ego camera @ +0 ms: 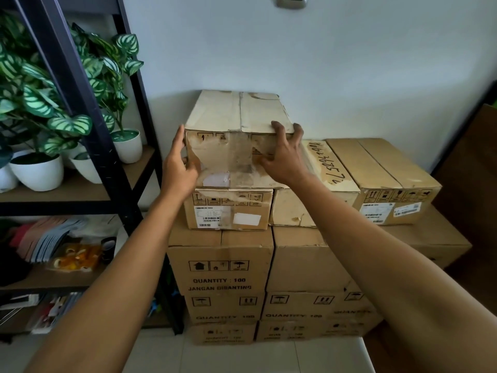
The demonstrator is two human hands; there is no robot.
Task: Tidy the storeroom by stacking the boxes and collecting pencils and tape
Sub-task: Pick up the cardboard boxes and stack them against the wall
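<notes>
- The stack of cardboard boxes (220, 267) stands against the white wall (322, 63); its lowest row is blurred, the print there unreadable, and the boxes at the back right are partly hidden by the right forearm.
- The black shelf unit (80, 109) on the left is cut off by the frame edge; potted plants (37, 168) sit on its upper board, and the coloured clutter on the lower boards is too blurred to name.
- The worn top box (234, 114) lies on the highest layer, its front face scuffed and its symbols hard to read.
- The left hand (178, 168) presses the box's left front corner with straight fingers, thumb on the front face.
- The right hand (282, 154) grips the upper right front edge, fingers curled over the lid; its palm covers part of the label.
</notes>
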